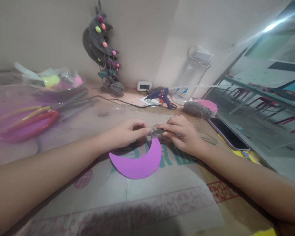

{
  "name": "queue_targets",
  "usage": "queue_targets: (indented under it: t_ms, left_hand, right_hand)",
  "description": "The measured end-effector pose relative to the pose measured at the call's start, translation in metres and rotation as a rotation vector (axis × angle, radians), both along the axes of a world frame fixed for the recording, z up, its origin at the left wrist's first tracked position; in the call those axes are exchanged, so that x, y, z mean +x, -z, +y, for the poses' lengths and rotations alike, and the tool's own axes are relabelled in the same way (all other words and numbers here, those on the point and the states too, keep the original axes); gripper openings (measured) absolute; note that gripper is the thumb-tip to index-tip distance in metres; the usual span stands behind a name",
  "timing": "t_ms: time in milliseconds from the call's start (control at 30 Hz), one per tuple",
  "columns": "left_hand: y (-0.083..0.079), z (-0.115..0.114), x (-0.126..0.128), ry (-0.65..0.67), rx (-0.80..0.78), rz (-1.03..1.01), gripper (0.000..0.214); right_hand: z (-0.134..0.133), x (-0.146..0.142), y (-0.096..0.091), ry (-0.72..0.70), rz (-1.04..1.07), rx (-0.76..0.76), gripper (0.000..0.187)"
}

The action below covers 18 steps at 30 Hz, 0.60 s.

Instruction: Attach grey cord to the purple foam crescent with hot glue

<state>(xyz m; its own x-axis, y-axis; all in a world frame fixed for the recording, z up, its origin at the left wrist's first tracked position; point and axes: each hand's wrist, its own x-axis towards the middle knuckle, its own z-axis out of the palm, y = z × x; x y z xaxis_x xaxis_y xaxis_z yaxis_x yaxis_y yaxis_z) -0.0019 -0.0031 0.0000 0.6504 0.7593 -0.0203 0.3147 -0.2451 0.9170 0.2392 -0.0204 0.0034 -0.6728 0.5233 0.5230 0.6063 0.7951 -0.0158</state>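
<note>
A purple crescent-shaped cutout (144,165), flat and smooth, lies in front of me with its upper tip between my hands. My left hand (131,132) is closed, thumb and forefinger pinched at that tip. Grey yarn (158,133) is bunched at the tip, and my right hand (183,134) pinches it from the right. How the yarn sits on the cutout is partly hidden by my fingers. Beyond my right hand lies a ball of grey yarn (198,109), with a loose strand trailing down beside the wrist.
A blue glue gun (163,96) with a cord rests near the wall, beside a clear bottle (190,78) and a small white clock (144,86). Red-and-yellow-handled scissors (31,121) lie left. A phone (228,133) sits at the right edge. A grey decorated crescent (97,39) leans on the wall.
</note>
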Motion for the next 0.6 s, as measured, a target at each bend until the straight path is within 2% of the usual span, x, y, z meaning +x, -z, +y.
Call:
queue_targets:
  t_ms: [600]
  left_hand:
    - [0.001, 0.0008, -0.0005, 0.015, 0.012, 0.016, 0.03]
  right_hand:
    - [0.0004, 0.0003, 0.0, -0.018, -0.003, 0.02, 0.025]
